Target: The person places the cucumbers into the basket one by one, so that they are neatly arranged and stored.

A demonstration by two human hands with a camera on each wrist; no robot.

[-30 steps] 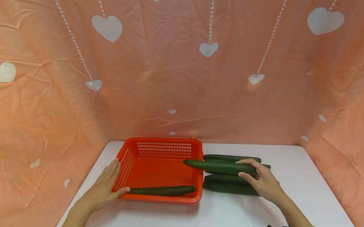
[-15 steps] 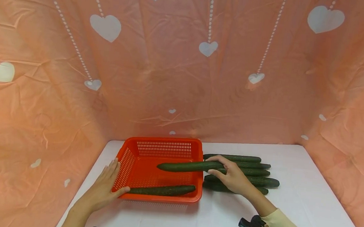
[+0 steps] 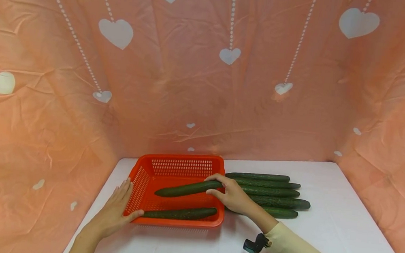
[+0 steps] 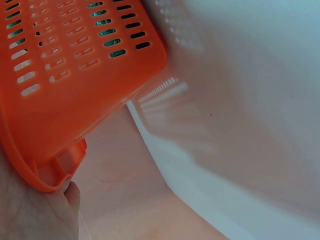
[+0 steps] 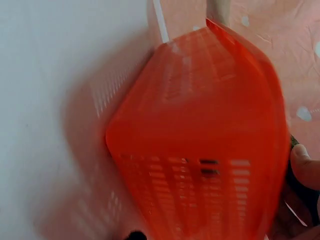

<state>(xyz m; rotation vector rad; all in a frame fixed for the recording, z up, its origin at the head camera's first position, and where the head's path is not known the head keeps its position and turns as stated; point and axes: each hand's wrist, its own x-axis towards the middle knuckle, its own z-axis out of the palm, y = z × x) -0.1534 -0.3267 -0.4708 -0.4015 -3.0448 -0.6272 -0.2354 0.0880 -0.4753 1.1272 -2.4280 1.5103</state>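
Note:
My right hand [image 3: 233, 195] grips a long green cucumber [image 3: 185, 189] by its right end, thumb on the near side and fingers on the far side. The cucumber slants over the red plastic basket [image 3: 186, 223], its free tip pointing left. A second cucumber [image 3: 183, 213] lies inside along the basket's near wall. With fingers straight, my left hand [image 3: 114, 207] rests against the basket's left side, thumb at the near-left corner. In the left wrist view part of this hand [image 4: 37, 215] shows at the basket rim. The right thumb [image 5: 306, 170] appears beyond the basket wall in the right wrist view.
Several cucumbers [image 3: 273, 191] lie side by side on the white table [image 3: 323, 236], just right of the basket. Orange sheeting [image 3: 176, 91] with white hearts rises behind and at both sides. A black wrist camera [image 3: 255, 244] sits on the right forearm.
My right hand has carried the cucumber left from above the row on the table to over the basket, its tip now lower. The left hand stays at the basket.

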